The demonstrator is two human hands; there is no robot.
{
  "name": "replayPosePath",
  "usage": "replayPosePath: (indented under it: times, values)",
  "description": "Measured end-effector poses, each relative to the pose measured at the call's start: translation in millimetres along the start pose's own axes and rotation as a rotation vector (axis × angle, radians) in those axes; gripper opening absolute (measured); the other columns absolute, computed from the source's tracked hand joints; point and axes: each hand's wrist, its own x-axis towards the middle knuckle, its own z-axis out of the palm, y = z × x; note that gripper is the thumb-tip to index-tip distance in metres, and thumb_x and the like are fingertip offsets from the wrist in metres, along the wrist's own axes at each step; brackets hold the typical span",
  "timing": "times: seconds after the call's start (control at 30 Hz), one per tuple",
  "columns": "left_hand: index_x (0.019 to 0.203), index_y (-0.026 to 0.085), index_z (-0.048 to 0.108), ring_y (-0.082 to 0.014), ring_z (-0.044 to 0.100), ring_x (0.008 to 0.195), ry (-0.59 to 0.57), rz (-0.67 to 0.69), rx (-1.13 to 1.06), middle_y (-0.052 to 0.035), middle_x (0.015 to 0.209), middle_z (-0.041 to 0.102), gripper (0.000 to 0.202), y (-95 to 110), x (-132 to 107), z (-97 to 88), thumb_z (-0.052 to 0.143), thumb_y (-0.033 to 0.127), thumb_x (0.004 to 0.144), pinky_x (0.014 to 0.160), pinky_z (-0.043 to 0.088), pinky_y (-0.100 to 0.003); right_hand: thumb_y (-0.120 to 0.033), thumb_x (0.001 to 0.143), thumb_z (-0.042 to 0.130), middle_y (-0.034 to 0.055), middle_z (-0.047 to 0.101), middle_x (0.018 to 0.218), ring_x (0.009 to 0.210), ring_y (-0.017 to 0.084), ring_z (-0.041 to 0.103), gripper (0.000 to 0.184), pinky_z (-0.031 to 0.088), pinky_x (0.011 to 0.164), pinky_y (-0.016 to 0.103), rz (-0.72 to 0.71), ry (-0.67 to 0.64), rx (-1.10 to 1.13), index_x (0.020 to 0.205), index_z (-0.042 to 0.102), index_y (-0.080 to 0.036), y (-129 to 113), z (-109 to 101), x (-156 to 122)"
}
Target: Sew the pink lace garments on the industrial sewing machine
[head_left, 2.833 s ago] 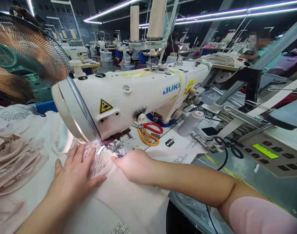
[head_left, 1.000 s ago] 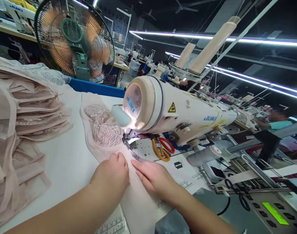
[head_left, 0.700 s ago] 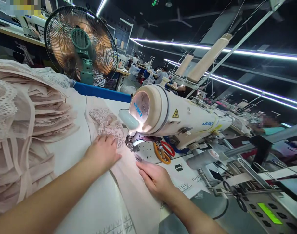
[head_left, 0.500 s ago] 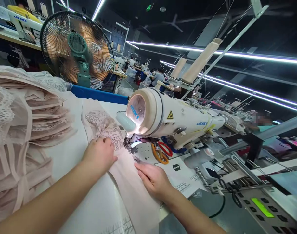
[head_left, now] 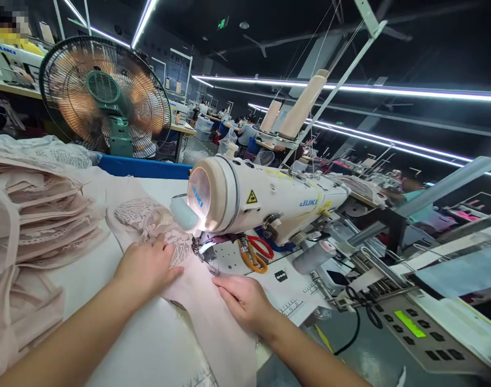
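A pale pink garment piece with lace (head_left: pixel 213 322) runs under the presser foot (head_left: pixel 197 248) of a white JUKI sewing machine (head_left: pixel 253 199) and hangs toward me. My left hand (head_left: pixel 146 269) presses on its lace part just left of the foot, fingers curled into the cloth and thumb stretched toward the seam. On the near right side, my right hand (head_left: pixel 245 303) pinches the cloth's edge between thumb and forefinger, a little in front of the foot. The machine's lamp lights the stitching spot. Exactly where the needle meets the cloth is too small to make out.
Stacked pink lace pieces (head_left: pixel 48 215) lie at the left. Orange-handled and red-handled tools (head_left: pixel 255 255) rest beside the needle plate. A grey thread cone (head_left: pixel 316 255) and control panel (head_left: pixel 414 328) are at the right. A large fan (head_left: pixel 104 97) stands behind; other people sit further back.
The whole view has shifted, so the machine and fan appear further left and slightly lower. Both hands keep nearly the same hold on the cloth near the foot.
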Motion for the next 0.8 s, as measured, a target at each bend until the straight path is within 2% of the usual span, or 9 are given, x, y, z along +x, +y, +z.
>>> replayPosePath:
  times: [0.1,0.17,0.33,0.6,0.8]
  values:
    - [0.098,0.01,0.06,-0.0315,0.063,0.084,-0.086,-0.015,0.024,-0.0208,0.108,0.061,0.042,1,4,-4.0,0.037,0.043,0.086,0.07,0.047,-0.042,-0.025,0.088,0.04,0.0066,0.071,0.085,0.075,0.017,0.066,0.033,0.051,0.068,0.027,-0.01,0.07,0.068,0.104,0.068,-0.018,3,2,1]
    - [0.098,0.01,0.06,-0.0311,0.063,0.084,-0.107,-0.017,0.04,-0.0204,0.103,0.061,0.042,3,4,-7.3,0.036,0.042,0.087,0.07,0.047,-0.042,-0.025,0.087,0.041,0.0062,0.072,0.088,0.077,0.017,0.067,0.032,0.052,0.07,0.027,-0.003,0.097,0.094,0.103,0.069,-0.019,4,3,2]
    - [0.099,0.009,0.059,-0.0304,0.063,0.087,-0.11,-0.018,0.064,-0.0222,0.111,0.058,0.04,5,2,-10.1,0.036,0.04,0.088,0.072,0.047,-0.041,-0.025,0.087,0.041,0.0044,0.072,0.092,0.079,0.018,0.067,0.032,0.052,0.07,0.028,0.043,0.081,0.124,0.101,0.069,-0.02,2,0,5]
    - [0.1,0.009,0.057,-0.0316,0.063,0.087,-0.138,-0.03,0.066,-0.0216,0.112,0.057,0.042,5,2,-13.4,0.036,0.043,0.087,0.073,0.046,-0.043,-0.025,0.086,0.041,0.0031,0.072,0.088,0.076,0.017,0.066,0.031,0.049,0.068,0.026,0.093,0.082,0.141,0.098,0.07,-0.022,0,-2,6]
    - [0.103,0.012,0.057,-0.032,0.062,0.093,-0.182,-0.016,0.054,-0.0199,0.12,0.055,0.037,-5,-14,-16.1,0.039,0.038,0.085,0.075,0.048,-0.046,-0.026,0.086,0.045,0.0033,0.071,0.087,0.076,0.016,0.064,0.026,0.046,0.067,0.024,0.109,0.068,0.121,0.094,0.069,-0.022,4,2,5]
